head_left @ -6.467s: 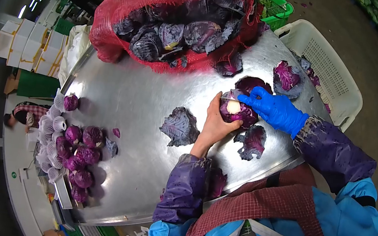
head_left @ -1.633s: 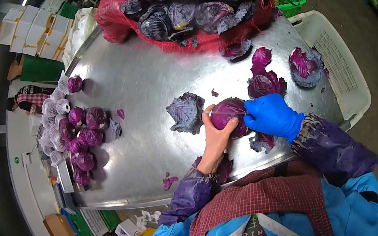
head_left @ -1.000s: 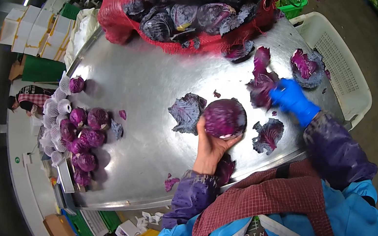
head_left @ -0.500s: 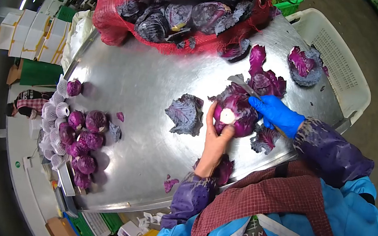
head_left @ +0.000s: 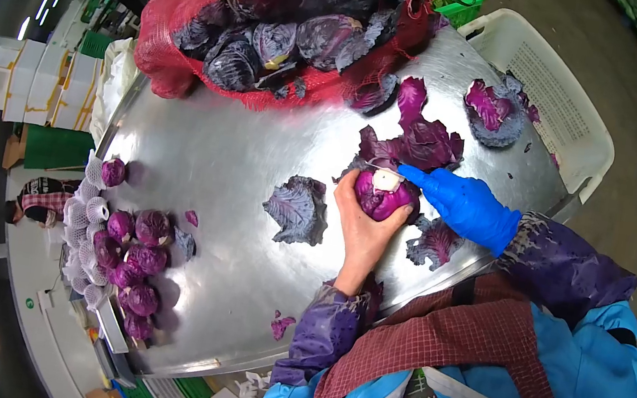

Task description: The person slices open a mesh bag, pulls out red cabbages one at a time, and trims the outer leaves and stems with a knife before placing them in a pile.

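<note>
My bare left hand (head_left: 366,227) grips a red cabbage (head_left: 385,201), its pale cut stem facing up. In a blue glove, my right hand (head_left: 463,208) is closed around a knife (head_left: 379,166); the handle is hidden and only a thin edge of the blade shows beside the stem. Peeled purple leaves (head_left: 425,145) lie just beyond the cabbage. A dark outer leaf (head_left: 296,209) rests to the left of my left hand, and another loose leaf (head_left: 435,242) lies below my gloved hand.
A red mesh sack (head_left: 182,32) of unpeeled cabbages (head_left: 323,40) stands at the table's far side. Several trimmed cabbages (head_left: 146,259) sit at the left by white foam nets (head_left: 79,236). A white crate (head_left: 595,139) is at the right, beyond the metal table (head_left: 235,144). Another person (head_left: 48,198) is far left.
The knife has come down from beyond the cabbage to beside its stem, its blade now nearly edge-on. More leaf hangs off the cabbage's far side, and my left hand has shifted around it.
</note>
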